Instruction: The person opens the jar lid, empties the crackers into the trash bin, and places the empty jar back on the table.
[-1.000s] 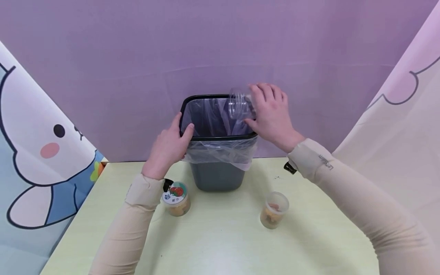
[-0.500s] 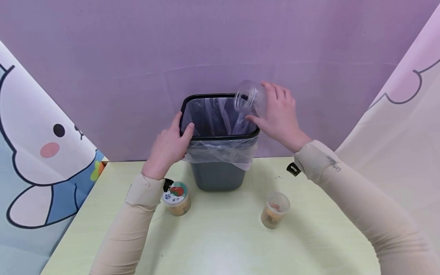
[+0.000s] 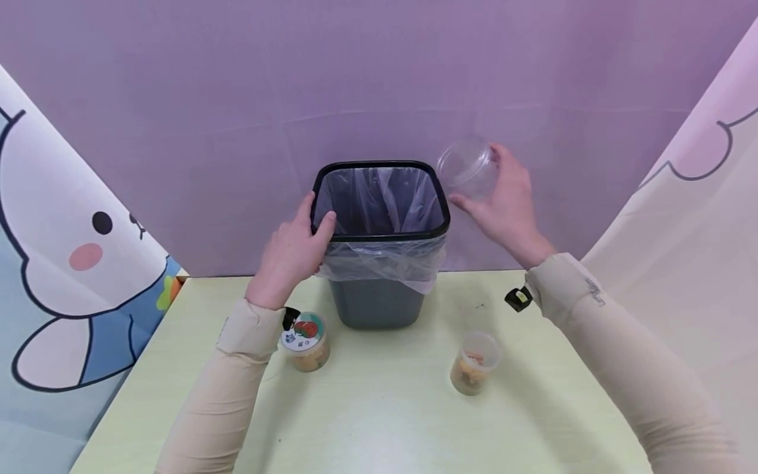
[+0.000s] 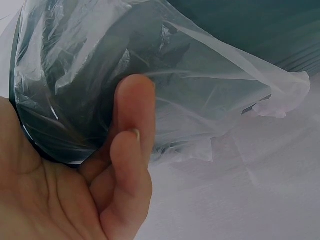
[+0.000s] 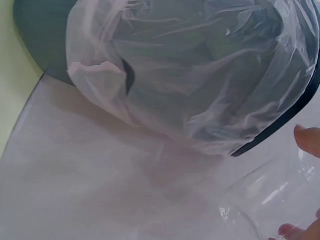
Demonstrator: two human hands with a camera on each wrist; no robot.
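A grey bin (image 3: 379, 306) with a black rim and a clear plastic liner (image 3: 385, 263) stands on the table. At its left side my left hand (image 3: 289, 253) grips the rim; in the left wrist view, fingers (image 4: 134, 110) lie against the liner outside the bin. My right hand (image 3: 510, 207) holds a clear, empty-looking plastic jar (image 3: 466, 170) between thumb and fingers, tilted beside the bin's upper right corner. Part of this jar (image 5: 270, 192) also shows at the lower right of the right wrist view.
Near my left wrist stands a lidded tub (image 3: 306, 345) with a tomato picture on top. An uncovered clear cup (image 3: 474, 365) with orange-brown pieces inside stands right of the bin. A purple backdrop (image 3: 379, 79) hangs behind the pale table (image 3: 379, 421).
My right hand has carried the jar rightward, from over the bin's opening to beside its right rim, turning it on the way. The left hand stays on the rim.
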